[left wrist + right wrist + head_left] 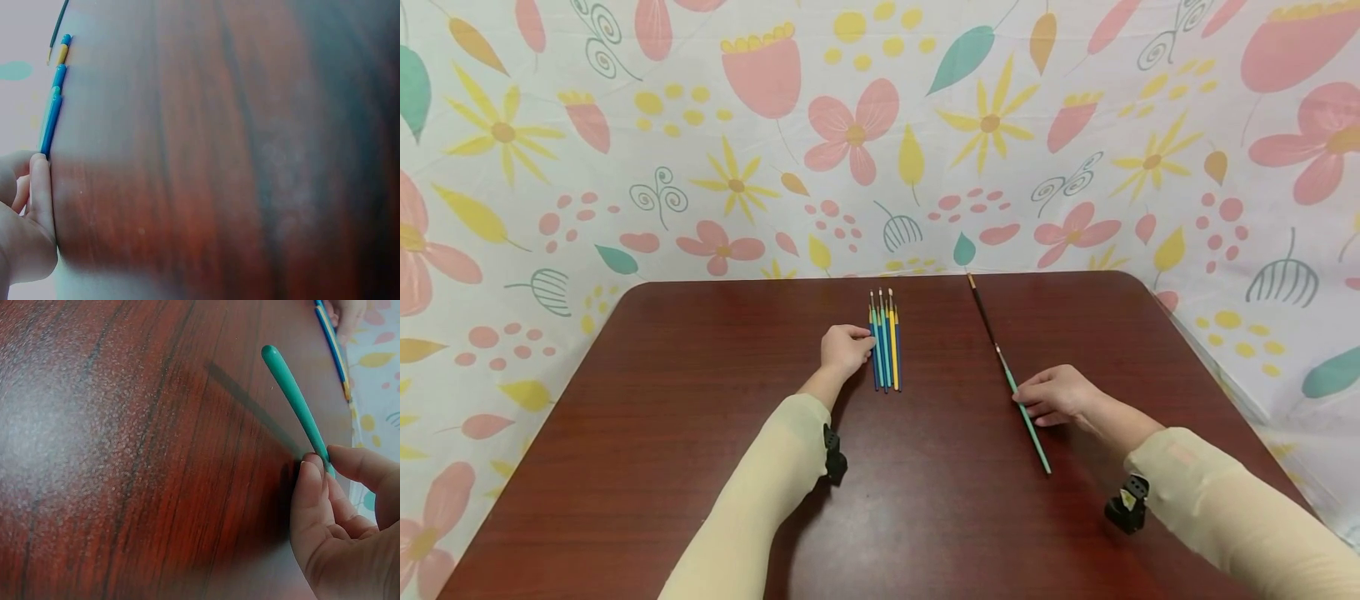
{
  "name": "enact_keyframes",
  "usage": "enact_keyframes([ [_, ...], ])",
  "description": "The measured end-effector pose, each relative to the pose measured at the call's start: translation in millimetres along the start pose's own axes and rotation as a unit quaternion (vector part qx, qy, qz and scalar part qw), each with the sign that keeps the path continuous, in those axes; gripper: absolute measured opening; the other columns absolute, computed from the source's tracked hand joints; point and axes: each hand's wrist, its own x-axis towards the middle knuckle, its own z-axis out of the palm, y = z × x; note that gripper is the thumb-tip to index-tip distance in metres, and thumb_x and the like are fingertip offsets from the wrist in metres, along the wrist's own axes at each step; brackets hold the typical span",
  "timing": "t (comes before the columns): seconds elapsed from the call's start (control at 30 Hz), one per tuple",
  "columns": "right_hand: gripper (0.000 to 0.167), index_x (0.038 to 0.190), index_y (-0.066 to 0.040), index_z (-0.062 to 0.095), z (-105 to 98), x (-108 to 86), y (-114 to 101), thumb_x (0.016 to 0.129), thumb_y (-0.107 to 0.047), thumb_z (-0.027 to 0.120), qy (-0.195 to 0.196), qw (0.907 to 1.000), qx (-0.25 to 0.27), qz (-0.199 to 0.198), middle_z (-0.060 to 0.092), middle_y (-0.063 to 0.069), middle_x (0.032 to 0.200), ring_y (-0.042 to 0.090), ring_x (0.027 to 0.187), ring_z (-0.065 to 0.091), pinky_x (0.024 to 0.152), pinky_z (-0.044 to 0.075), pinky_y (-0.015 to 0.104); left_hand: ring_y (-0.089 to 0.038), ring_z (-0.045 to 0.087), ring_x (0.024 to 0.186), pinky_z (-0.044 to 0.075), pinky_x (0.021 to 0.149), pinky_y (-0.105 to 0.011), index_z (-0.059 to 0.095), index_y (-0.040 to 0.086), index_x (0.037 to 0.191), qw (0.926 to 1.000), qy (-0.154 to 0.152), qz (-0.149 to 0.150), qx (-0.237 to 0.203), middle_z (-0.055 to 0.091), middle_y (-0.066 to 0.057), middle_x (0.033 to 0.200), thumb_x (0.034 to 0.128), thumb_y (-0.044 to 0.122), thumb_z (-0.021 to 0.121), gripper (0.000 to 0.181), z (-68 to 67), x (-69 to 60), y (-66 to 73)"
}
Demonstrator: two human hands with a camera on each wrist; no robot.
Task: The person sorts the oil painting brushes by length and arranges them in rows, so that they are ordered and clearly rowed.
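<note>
Pale cream sleeves [1232, 492] stretch over a glossy red-brown wood-grained table [925, 517]. The bare right hand [1062, 394] pinches a slim teal-handled paintbrush [1032, 431], its near end lifted; a thin black-handled paintbrush [983, 310] lies beyond its tip. The bare left hand [846, 349] touches the left edge of a row of blue, teal and yellow paintbrushes [892, 350]; whether it grips one cannot be told.

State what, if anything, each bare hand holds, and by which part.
Right hand pinches the slender teal paintbrush partway along its handle. Left hand touches the slender blue, teal and yellow paintbrushes; grip unclear.
</note>
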Motion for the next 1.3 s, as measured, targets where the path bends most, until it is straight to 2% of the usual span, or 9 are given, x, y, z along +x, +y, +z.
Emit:
enact_keyframes([
  [0.27, 0.033, 0.108, 0.010, 0.063, 3.2, 1.0, -1.7, 0.083, -0.012, 0.068, 0.016, 0.9997, -0.017, -0.001, 0.066, -0.002, 0.076, 0.010, 0.067, 0.063, 0.060, 0.057, 0.029, -0.013, 0.066, 0.068, 0.057, 0.064, -0.027, 0.072, 0.004, 0.104, 1.0000, 0.002, 0.000, 0.002, 0.072, -0.011, 0.087, 0.0874, 0.020, 0.068, 0.023, 1.0, 1.3, -1.1],
  [0.6, 0.027, 0.100, 0.009, 0.068, 10.1, -1.2, -5.8, 0.084, -0.012, 0.068, 0.047, 0.9950, -0.083, -0.027, 0.069, 0.002, 0.080, 0.012, 0.069, 0.064, 0.063, 0.058, 0.035, -0.014, 0.066, 0.068, 0.056, 0.064, -0.027, 0.072, 0.004, 0.105, 1.0000, 0.001, 0.001, 0.004, 0.073, -0.011, 0.086, 0.0874, 0.019, 0.067, 0.023, -0.2, 2.3, -1.3],
  [0.8, 0.023, 0.095, 0.007, 0.069, 13.0, -0.8, -5.8, 0.083, -0.012, 0.069, 0.065, 0.9910, -0.113, -0.030, 0.070, 0.002, 0.077, 0.012, 0.066, 0.064, 0.060, 0.057, 0.034, -0.014, 0.066, 0.070, 0.056, 0.064, -0.026, 0.072, 0.006, 0.105, 1.0000, -0.004, -0.006, 0.001, 0.072, -0.010, 0.087, 0.0885, 0.021, 0.066, 0.023, -0.3, 1.8, -2.1],
  [1.3, 0.024, 0.094, 0.004, 0.070, 11.2, -0.4, -5.7, 0.084, -0.018, 0.071, 0.072, 0.9905, -0.115, -0.022, 0.068, 0.005, 0.077, 0.014, 0.066, 0.064, 0.061, 0.058, 0.035, -0.015, 0.067, 0.070, 0.056, 0.064, -0.027, 0.072, 0.005, 0.106, 1.0000, -0.004, -0.006, -0.001, 0.073, -0.012, 0.087, 0.0875, 0.019, 0.067, 0.024, 0.6, 0.4, -0.6],
])
